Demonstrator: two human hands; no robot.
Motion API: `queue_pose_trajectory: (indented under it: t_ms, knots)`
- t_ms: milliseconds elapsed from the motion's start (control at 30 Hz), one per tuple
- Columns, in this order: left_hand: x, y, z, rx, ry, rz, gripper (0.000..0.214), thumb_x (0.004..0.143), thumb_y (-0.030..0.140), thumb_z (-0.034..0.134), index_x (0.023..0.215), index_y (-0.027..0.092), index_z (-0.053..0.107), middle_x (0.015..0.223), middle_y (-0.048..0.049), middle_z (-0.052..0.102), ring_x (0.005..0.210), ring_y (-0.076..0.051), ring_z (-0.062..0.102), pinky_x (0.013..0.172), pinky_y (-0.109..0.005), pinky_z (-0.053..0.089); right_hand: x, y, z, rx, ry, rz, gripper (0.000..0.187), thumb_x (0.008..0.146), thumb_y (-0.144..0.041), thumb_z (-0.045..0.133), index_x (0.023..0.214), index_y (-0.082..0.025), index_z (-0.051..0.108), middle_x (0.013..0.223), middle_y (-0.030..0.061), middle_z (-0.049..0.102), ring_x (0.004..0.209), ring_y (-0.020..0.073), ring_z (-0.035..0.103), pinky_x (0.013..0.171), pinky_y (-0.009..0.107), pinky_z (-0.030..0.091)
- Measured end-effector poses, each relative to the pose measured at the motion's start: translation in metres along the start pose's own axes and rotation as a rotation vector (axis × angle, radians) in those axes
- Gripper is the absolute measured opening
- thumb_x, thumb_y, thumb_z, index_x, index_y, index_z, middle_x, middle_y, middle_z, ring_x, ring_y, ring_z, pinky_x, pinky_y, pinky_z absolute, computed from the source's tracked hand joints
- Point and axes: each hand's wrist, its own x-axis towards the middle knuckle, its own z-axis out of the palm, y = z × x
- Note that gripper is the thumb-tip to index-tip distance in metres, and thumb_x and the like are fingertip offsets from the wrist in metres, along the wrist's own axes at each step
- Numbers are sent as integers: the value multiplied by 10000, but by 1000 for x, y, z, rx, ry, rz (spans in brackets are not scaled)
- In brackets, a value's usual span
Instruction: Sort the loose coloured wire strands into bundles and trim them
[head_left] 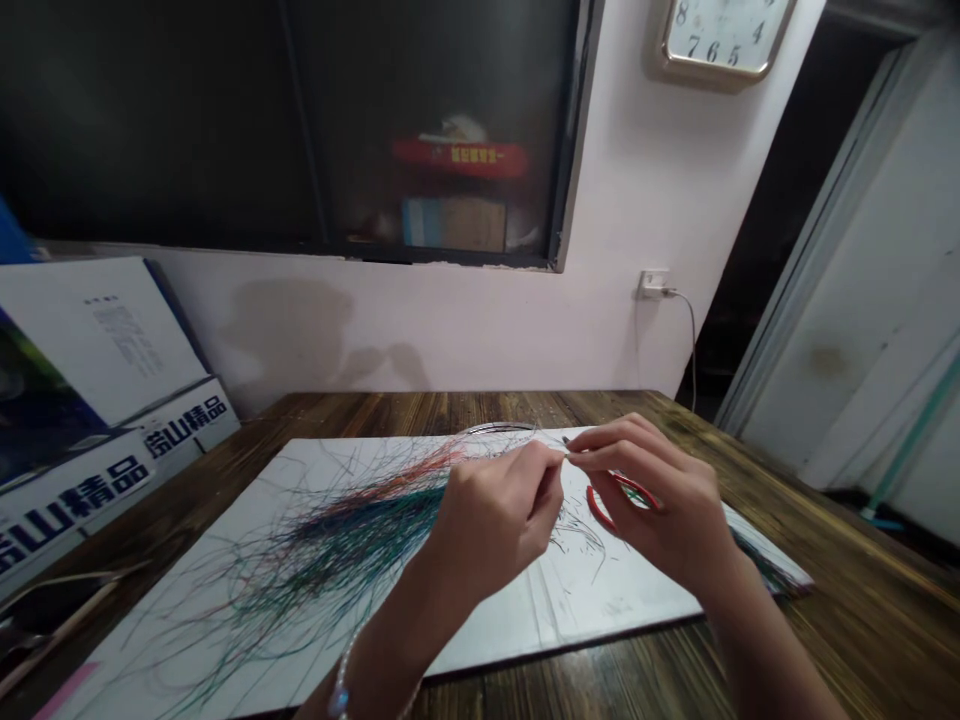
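Note:
Above a white board (pixel 517 625), my two hands meet fingertip to fingertip. My left hand (pixel 487 520) is closed, its thumb and fingers pinched together, with a beaded bracelet (pixel 341 695) on the wrist. Opposite it, my right hand (pixel 667 500) pinches too; a tiny dark tip shows at its fingertips, too small to name. Left of my hands, a loose spread of thin wire-like strands (pixel 352 540) in green, blue and orange-red lies on the board. Red curved handles of a tool (pixel 598 512) show partly behind my right hand. Short dark clippings (pixel 581 530) lie scattered between the hands.
The board rests on a wooden table (pixel 847 610). Another strand bundle (pixel 772 570) lies at its right edge, and a clear curved object (pixel 502 428) at the back. Printed boxes (pixel 112 470) stand left. A wall socket (pixel 654 285) holds a plugged-in cable.

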Motion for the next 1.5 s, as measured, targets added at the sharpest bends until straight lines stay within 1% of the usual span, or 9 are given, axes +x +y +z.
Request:
queue_pose_trajectory:
  t_ms: [100, 167, 300, 467, 867, 1067, 1200, 1367, 1500]
  knots:
    - [0, -4, -1, 132, 27, 139, 81, 824, 90, 526, 818, 156, 573, 531, 64, 507, 438, -63, 435, 455, -204, 379, 3, -5, -12, 73, -69, 172, 168, 813, -47, 564, 902, -175, 628, 875, 60, 665, 806, 160, 611, 698, 317, 501]
    - [0, -5, -2, 215, 50, 231, 79, 834, 91, 524, 867, 149, 567, 541, 58, 532, 445, -70, 461, 462, -211, 396, 4, -8, -17, 108, -85, 264, 130, 831, -105, 577, 909, -191, 635, 891, 47, 667, 789, 153, 616, 673, 302, 503]
    - [-3, -4, -3, 325, 48, 344, 138, 829, 105, 540, 965, 129, 556, 572, 39, 574, 476, -92, 516, 469, -237, 406, 2, -10, -18, 140, -82, 337, 99, 830, -166, 609, 893, -223, 659, 904, 29, 677, 761, 149, 624, 650, 293, 503]
    - [-4, -3, -2, 317, 35, 355, 154, 814, 99, 562, 967, 118, 561, 572, 32, 575, 478, -98, 522, 461, -246, 394, 1, -11, -16, 116, -65, 342, 96, 830, -154, 609, 849, -227, 669, 845, 14, 666, 766, 147, 622, 651, 291, 494]
    - [-1, 0, 1, 281, 52, 320, 77, 827, 103, 544, 888, 130, 583, 521, 46, 527, 433, -102, 464, 438, -249, 370, 2, -12, -8, 10, 49, 233, 109, 799, -84, 620, 753, -174, 660, 729, 19, 659, 682, 132, 590, 613, 274, 481]
    - [0, 2, 1, 162, 20, 161, 85, 829, 100, 517, 817, 146, 588, 524, 56, 522, 427, -75, 463, 453, -216, 382, 1, -8, 0, -122, 86, 50, 169, 803, -33, 565, 791, -185, 638, 726, 39, 658, 660, 158, 557, 608, 308, 471]
    - [1, 4, -1, 25, -32, -36, 94, 821, 120, 511, 819, 158, 597, 551, 52, 534, 427, -66, 436, 445, -212, 366, -2, -2, 7, -218, 99, -33, 191, 798, -16, 546, 836, -186, 625, 746, 53, 653, 657, 167, 526, 597, 312, 450]
    - [3, 3, -3, -136, -146, -302, 104, 820, 158, 514, 782, 164, 610, 511, 47, 511, 421, -75, 404, 395, -207, 316, -7, 5, 15, -313, 59, -80, 241, 785, 18, 513, 855, -192, 610, 780, 54, 665, 657, 174, 481, 596, 312, 430]
    - [5, -2, -3, -292, -213, -462, 133, 821, 183, 509, 747, 159, 617, 541, 24, 539, 464, -88, 443, 404, -205, 342, -9, 8, 20, -379, 45, -146, 278, 756, 46, 513, 884, -184, 602, 781, 52, 674, 653, 179, 460, 604, 319, 422]
